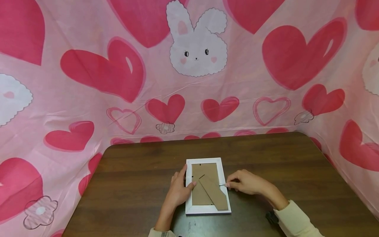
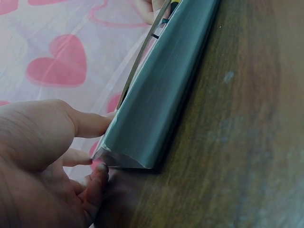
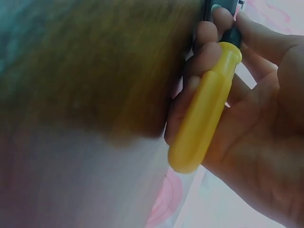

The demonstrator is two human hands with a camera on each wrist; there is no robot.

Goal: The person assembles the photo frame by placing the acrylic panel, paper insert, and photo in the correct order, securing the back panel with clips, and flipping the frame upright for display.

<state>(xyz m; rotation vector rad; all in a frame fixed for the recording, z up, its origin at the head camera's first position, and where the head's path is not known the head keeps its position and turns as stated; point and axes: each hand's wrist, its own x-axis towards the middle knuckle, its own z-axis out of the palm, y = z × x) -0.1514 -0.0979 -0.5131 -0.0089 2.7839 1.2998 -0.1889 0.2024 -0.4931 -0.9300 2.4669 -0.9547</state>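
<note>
A white picture frame [image 1: 201, 209] lies face down on the table, its brown backing board [image 1: 197, 194] and slanted easel stand [image 1: 217, 197] upward. My left hand [image 1: 177, 191] grips the frame's left side, thumb over the backing and fingers along the outer edge. In the left wrist view the frame's side [image 2: 161, 85] appears close to that thumb. My right hand [image 1: 248, 182] holds a screwdriver with a yellow handle [image 3: 202, 121] and dark collar. Its metal tip [image 1: 222, 184] meets the frame's right inner edge; the head view hides the handle behind the fingers.
The dark wooden table [image 1: 142, 184] has rounded back corners. Behind and beside it hangs a pink cloth [image 1: 195, 89] printed with hearts and a rabbit. Small dark tabs [image 1: 200, 164] stand along the backing's edges.
</note>
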